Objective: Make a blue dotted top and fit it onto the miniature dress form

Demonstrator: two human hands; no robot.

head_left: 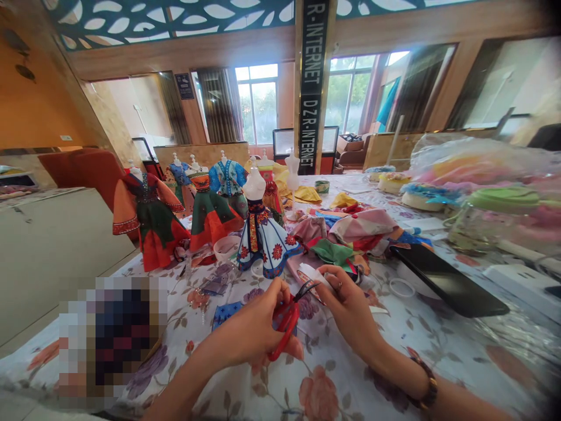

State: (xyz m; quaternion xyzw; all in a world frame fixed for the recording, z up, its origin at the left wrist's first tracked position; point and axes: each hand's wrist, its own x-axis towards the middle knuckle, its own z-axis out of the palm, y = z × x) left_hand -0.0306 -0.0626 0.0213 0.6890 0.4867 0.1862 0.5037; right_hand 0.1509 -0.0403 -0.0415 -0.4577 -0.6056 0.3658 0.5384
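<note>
Currently left hand (262,316) holds red scissors (288,330) (right hand (348,295), white roll (312,273))

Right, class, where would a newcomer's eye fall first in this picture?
Probably on the mannequins in bright dresses, standing left of centre. Next come the red-handled scissors in the left hand, blades close to a white item in the right hand, front and centre. Behind, a dark pillar with white lettering rises near the middle.
</note>
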